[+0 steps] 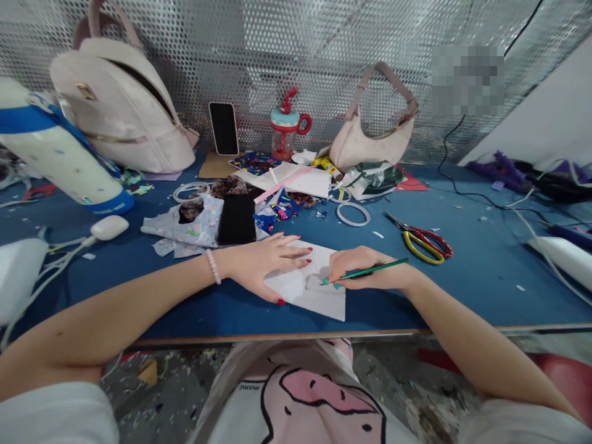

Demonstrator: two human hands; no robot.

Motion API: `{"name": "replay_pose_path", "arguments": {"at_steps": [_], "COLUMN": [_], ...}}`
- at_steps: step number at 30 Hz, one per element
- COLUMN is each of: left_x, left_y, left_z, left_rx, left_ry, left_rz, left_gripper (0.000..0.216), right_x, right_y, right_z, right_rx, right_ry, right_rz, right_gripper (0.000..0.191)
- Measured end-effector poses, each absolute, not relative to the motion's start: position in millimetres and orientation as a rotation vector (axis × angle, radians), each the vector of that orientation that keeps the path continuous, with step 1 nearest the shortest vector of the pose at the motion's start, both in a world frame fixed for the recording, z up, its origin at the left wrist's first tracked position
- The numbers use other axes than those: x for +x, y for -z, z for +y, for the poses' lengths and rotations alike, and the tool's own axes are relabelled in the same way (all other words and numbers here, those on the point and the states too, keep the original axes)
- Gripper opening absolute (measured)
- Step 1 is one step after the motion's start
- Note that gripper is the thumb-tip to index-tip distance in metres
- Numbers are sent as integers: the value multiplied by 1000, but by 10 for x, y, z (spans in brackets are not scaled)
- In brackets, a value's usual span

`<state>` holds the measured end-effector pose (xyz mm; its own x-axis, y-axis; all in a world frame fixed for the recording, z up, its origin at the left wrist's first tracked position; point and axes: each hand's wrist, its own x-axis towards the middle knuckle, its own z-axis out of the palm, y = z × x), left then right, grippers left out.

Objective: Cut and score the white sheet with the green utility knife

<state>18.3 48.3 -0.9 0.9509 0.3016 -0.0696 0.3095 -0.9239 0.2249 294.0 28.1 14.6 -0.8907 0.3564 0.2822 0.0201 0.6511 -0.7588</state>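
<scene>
A sheet of white paper (pixel 319 299) lies at the table's near edge, with faint pencil lines on it. My left hand (pixel 261 265) rests flat across the paper's left part, fingers spread, a pink bead bracelet at the wrist. In my right hand (pixel 354 268) is a green pencil (pixel 382 267), its tip touching or just above the paper near the drawn lines. The pencil slants up to the right, past the hand. Just beyond my left hand a black phone (pixel 237 219) lies on patterned fabric scraps (pixel 185 223).
Scissors (pixel 423 240) with red and yellow handles lie right of the paper, near a white ring (pixel 353 214). Further back stand a red-lidded cup (pixel 283 132), an upright phone (pixel 224 129), a handbag (pixel 374 139) and a backpack (pixel 124 111). A large bottle (pixel 60 148) leans at left.
</scene>
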Motion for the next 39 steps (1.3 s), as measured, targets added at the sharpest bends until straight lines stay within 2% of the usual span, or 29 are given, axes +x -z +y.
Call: {"name": "replay_pose_path", "arguments": {"at_steps": [30, 35, 39], "left_x": [162, 151, 150], "left_y": [25, 0, -83], "left_z": [482, 445, 397], "left_rx": [2872, 2916, 3053], "left_ry": [3, -50, -256], "left_rz": [436, 486, 639], "left_gripper": [87, 90, 94], "right_x": [3180, 3274, 3305], "right_y": [-280, -298, -267], "right_z": [289, 315, 371], "right_rx": [-488, -420, -357], "right_ry": [-1095, -1160, -1076], "right_rz": [-2539, -2188, -1751], "right_gripper": [18, 9, 5]}}
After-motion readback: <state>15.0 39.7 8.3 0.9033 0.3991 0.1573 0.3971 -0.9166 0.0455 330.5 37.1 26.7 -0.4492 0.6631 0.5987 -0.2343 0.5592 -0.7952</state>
